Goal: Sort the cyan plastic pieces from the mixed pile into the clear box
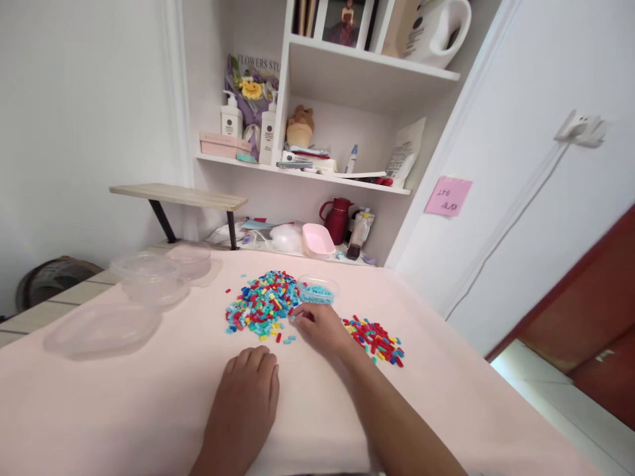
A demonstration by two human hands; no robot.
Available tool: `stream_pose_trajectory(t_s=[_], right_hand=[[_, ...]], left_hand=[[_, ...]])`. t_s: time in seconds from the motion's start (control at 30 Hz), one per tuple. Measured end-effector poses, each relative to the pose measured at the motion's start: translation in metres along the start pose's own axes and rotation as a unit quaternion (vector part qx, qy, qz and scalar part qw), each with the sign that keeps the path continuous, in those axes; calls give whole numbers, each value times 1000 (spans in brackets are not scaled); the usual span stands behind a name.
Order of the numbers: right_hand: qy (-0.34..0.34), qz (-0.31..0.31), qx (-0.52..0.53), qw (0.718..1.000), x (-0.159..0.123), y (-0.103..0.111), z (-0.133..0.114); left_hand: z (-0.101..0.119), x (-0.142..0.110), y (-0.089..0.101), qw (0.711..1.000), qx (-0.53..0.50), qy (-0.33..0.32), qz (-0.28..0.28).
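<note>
My left hand (251, 383) lies palm down on the pink tabletop with its fingers stretched forward, holding nothing. At the right edge of a large heap of small mixed-colour plastic bricks (268, 297), my right hand (317, 324) has its thumb and forefinger pinched on what looks like a light blue brick (292, 318). Just behind that hand stands a clear plastic tub (317, 291) holding light blue bricks. A smaller pile of mostly red bricks (380, 340) lies to the right, partly behind my right wrist. A few loose bricks (289, 340) lie in front of the heap.
Several clear plastic containers and lids (104, 327) sit on the left of the table. A small raised wooden shelf (178, 195) stands at the back left. Along the back are a pink basin (318, 240), a red jug (338, 220) and bottles (360, 235), below wall shelves.
</note>
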State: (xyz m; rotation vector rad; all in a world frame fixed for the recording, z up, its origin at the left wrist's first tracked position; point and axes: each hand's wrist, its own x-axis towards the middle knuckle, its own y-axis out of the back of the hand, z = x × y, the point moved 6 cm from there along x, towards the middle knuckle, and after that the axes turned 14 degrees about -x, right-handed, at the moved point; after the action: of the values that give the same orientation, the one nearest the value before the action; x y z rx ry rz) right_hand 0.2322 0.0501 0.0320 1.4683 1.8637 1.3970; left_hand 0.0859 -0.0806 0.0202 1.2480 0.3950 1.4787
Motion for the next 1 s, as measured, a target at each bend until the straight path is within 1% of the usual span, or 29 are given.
stream_pose_trajectory(t_s=[0.07,0.1,0.17,0.23,0.27,0.33,0.4,0.43,0.47,0.53,0.6,0.63,0.7,0.77,0.87,1.0], right_hand=[[-16,18,0,1000,11,14,9],[-29,36,-1,999,17,24,13],[-55,88,-19,994,30,47,18],[-106,149,-48,982,40,68,23],[-126,169,-65,975,43,75,23],[-149,184,-89,968,48,80,24],[-150,182,-75,969,48,75,23],[-150,184,-47,970,46,70,23],[-148,186,-1,971,43,65,23],[-133,182,130,966,36,51,22],[-116,169,253,946,27,37,19],[-112,159,291,937,23,30,17],[-109,136,309,935,16,18,13],[-103,120,286,945,13,9,8],[-74,106,251,959,13,2,1],[-21,58,262,963,15,-5,-10]], left_hand=[[0,0,0,1000,-2,0,0],[0,0,0,1000,-4,0,0],[-1,1,-1,1000,-8,9,-7],[-3,2,-2,999,-15,25,-20],[-4,3,-3,999,-17,34,-28],[-7,3,-4,998,-21,49,-40],[-9,4,-6,997,-22,57,-51],[-10,4,-7,996,-22,60,-56],[-11,4,-7,996,-21,62,-60],[-11,5,-8,996,-20,63,-64],[-12,5,-8,996,-21,63,-64],[-12,5,-8,996,-22,62,-63],[-12,6,-9,996,-23,62,-68],[-12,6,-9,995,-23,62,-73],[-13,6,-9,995,-22,65,-75],[-12,7,-9,996,-20,62,-68]])
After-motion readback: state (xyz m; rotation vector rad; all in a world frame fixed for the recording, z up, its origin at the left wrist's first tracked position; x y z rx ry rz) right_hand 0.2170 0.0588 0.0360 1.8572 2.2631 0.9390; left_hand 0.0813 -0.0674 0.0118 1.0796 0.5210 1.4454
